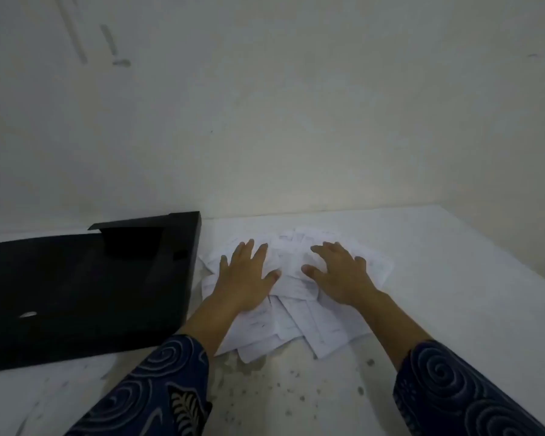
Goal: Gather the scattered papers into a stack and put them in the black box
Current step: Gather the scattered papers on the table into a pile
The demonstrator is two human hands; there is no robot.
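Observation:
A loose pile of white papers [299,322] lies on the white table, its sheets overlapping at odd angles. My left hand [246,276] rests flat on the pile's left part with fingers spread. My right hand [340,275] presses on the right part, fingers spread and slightly curled. Neither hand grips a sheet. A shallow open black box [76,294] sits just left of the pile, its right wall almost touching the papers.
The table [453,278] meets a pale wall at the back. Dark specks mark the table surface near its front. A light sheet or scrap [85,369] lies in front of the box. My sleeves are dark blue and patterned.

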